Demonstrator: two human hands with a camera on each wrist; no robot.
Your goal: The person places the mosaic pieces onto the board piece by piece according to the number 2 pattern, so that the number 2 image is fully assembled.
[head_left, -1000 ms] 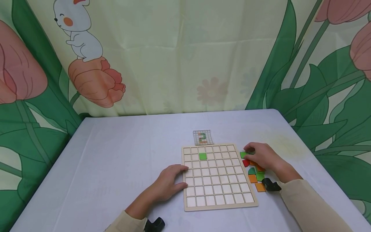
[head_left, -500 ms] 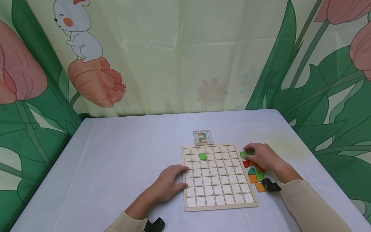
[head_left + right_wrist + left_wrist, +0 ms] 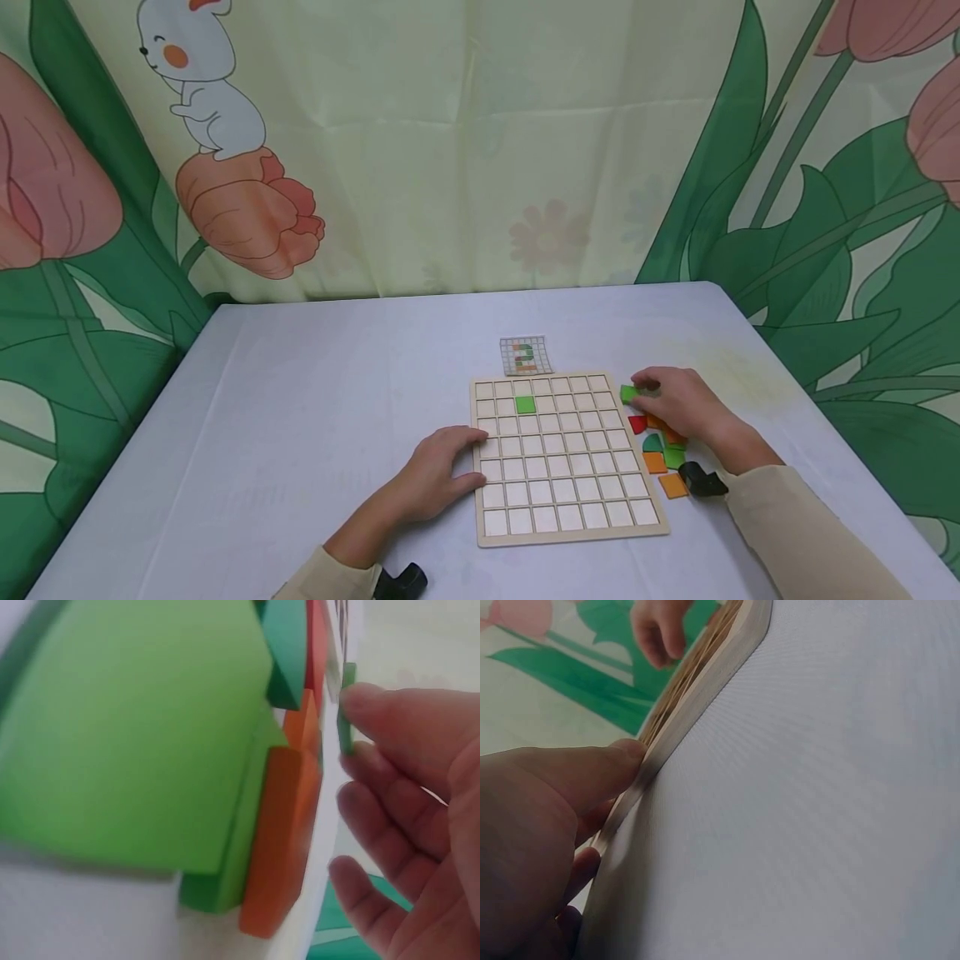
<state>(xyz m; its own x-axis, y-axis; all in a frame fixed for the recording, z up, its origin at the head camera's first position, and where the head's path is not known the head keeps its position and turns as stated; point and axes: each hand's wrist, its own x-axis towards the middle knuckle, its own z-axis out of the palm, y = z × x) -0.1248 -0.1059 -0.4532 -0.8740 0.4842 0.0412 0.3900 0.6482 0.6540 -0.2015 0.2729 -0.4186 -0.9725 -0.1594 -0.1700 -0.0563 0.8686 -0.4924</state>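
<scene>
My right hand (image 3: 681, 404) is just off the board's upper right edge and pinches a small green square tile (image 3: 628, 394) between thumb and finger. In the right wrist view that tile (image 3: 347, 731) stands edge-on and clear of the pile. The pale wooden grid board (image 3: 573, 537) lies flat, with one green tile (image 3: 525, 405) sitting in a cell of its second row. At the board's left edge my left hand (image 3: 435, 471) rests its thumb and fingertips on the frame. The left wrist view has the thumb (image 3: 619, 766) against that wooden rim.
Right of the board lie a red piece (image 3: 637, 425), a teal curved piece (image 3: 652, 443), orange tiles (image 3: 672, 486) and another green tile (image 3: 674, 458), some overlapping. A small pattern card (image 3: 525, 356) with a coloured figure touches the board's far edge. A printed curtain (image 3: 480, 167) hangs behind the table.
The green tile in my right hand has risen slightly and shifted away from the pile. The left hand and board have stayed put.
</scene>
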